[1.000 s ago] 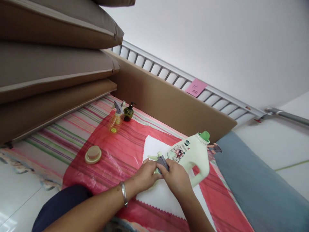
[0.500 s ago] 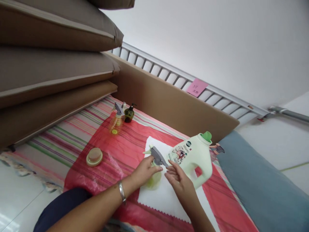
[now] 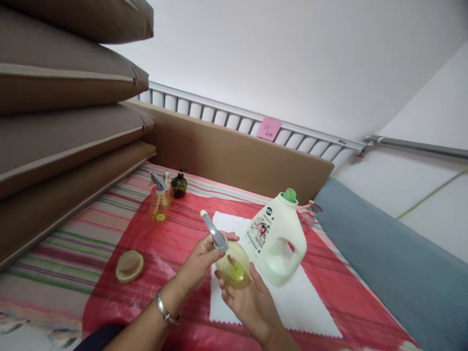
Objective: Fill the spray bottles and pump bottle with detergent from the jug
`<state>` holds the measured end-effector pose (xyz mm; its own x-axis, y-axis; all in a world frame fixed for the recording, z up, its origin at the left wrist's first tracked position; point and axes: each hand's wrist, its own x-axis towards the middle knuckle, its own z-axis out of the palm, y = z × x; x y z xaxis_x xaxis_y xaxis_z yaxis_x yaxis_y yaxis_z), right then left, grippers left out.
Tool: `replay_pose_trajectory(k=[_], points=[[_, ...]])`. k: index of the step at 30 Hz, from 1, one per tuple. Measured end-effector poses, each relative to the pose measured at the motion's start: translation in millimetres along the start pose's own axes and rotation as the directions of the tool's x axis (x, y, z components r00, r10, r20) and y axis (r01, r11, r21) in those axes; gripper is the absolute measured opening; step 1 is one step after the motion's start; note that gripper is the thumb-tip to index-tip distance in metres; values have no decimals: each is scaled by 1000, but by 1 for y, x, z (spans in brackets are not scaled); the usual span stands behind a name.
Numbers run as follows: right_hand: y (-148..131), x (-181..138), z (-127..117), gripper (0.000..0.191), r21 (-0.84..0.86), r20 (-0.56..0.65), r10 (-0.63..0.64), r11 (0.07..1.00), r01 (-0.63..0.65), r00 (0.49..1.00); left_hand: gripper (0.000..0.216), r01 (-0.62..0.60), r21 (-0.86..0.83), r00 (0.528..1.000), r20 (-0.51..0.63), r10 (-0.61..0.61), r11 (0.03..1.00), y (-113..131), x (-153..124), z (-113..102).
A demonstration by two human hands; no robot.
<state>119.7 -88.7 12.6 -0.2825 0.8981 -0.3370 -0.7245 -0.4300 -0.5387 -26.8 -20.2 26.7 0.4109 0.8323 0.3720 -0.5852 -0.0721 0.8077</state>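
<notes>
A clear spray bottle [image 3: 236,263] with yellow-green liquid and a grey trigger head is held tilted between both hands. My left hand [image 3: 204,251] closes around its neck, just under the grey head. Cupped beneath the round body, my right hand [image 3: 252,304] has its fingers wrapped about the base. To the right of the bottle stands a large pale-green jug [image 3: 280,248] with a handle, a printed label and a green piece in its mouth. Under these lies a white cloth [image 3: 303,307] with zigzag edges.
Another spray bottle [image 3: 160,207] and a dark pump bottle [image 3: 179,185] stand at the back left. A round pale cap [image 3: 129,266] lies on the red plastic sheet [image 3: 157,253]. A pink-topped spray bottle [image 3: 309,214] is behind the jug. Stacked cushions [image 3: 73,141] rise at left; a brown board [image 3: 234,151] stands behind.
My right hand has moved from beside the trigger to under the bottle's body. The bottle has tilted and its head has turned. The camera view has shifted right.
</notes>
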Motion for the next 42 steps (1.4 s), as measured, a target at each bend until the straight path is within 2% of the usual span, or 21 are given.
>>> replay_pose_trajectory(k=[3, 6, 8, 10, 13, 15, 17, 18, 20, 22, 24, 26, 27, 31, 32, 33, 36, 38, 40, 41, 42], points=[[0, 0, -3, 48, -34, 108, -91, 995, 95, 990, 29, -27, 2, 1000, -6, 27, 1000, 8, -1, 0], [-4, 0, -2, 59, -95, 168, -13, 995, 29, 986, 29, -13, -30, 1000, 25, 13, 999, 14, -3, 0], [-8, 0, 2, 64, -126, 147, 68, 991, -50, 987, 27, -3, -64, 999, 39, 6, 998, 16, -4, 1], [-9, 0, 7, 59, -140, 89, 58, 989, -46, 994, 24, -6, -94, 1000, 21, 8, 996, 16, -4, 2], [-8, -1, 15, 52, -174, 42, -185, 966, 189, 982, 21, -38, -154, 997, -69, 28, 987, 15, -3, 1], [-6, -2, 19, 71, -251, 33, -368, 897, 364, 929, 19, -74, -219, 989, -141, 44, 973, 14, -1, -2], [-5, -2, 23, 88, -301, 40, -425, 858, 416, 905, 19, -91, -288, 981, -189, 37, 953, 13, 1, -5], [-6, -2, 24, 88, -298, 40, -384, 877, 378, 922, 18, -91, -311, 980, -198, 30, 946, 13, 2, -7], [-8, -1, 26, 78, -260, 32, -182, 948, 184, 983, 18, -68, -332, 982, -186, 5, 941, 14, 3, -9], [-10, -2, 26, 70, -238, 20, -32, 970, 36, 999, 18, -40, -337, 986, -165, -18, 941, 15, 3, -10], [-12, -4, 27, 64, -248, 22, -126, 960, 127, 992, 19, -29, -350, 987, -161, -30, 936, 16, 3, -10], [-13, -6, 27, 77, -248, 39, -317, 916, 316, 948, 20, -37, -364, 985, -171, -28, 931, 16, 3, -10], [-14, -7, 27, 82, -234, 50, -355, 905, 356, 934, 20, -42, -364, 984, -175, -24, 930, 16, 3, -10], [-12, -7, 25, 66, -178, 103, -135, 972, 152, 985, 19, -31, -337, 988, -153, -23, 941, 13, 3, -11], [-11, -6, 24, 64, -193, 102, -133, 970, 151, 986, 19, -26, -336, 989, -147, -26, 942, 13, 3, -11], [-11, -5, 23, 65, -223, 90, -183, 954, 199, 979, 18, -23, -341, 989, -147, -29, 940, 13, 3, -12], [-11, -4, 20, 88, -294, 73, -383, 874, 387, 921, 16, -30, -358, 986, -162, -31, 933, 15, 3, -11], [-13, -4, 20, 82, -281, 81, -295, 910, 306, 952, 16, -28, -362, 986, -162, -33, 932, 16, 3, -11], [-14, -4, 18, 69, -261, 93, -107, 957, 128, 990, 15, -17, -361, 988, -151, -41, 932, 16, 3, -11], [-13, -4, 17, 66, -274, 95, -61, 958, 85, 994, 15, -11, -364, 988, -145, -45, 931, 16, 3, -11], [-12, -3, 16, 63, -308, 91, -79, 946, 103, 993, 15, -9, -369, 989, -143, -48, 930, 16, 3, -12]])
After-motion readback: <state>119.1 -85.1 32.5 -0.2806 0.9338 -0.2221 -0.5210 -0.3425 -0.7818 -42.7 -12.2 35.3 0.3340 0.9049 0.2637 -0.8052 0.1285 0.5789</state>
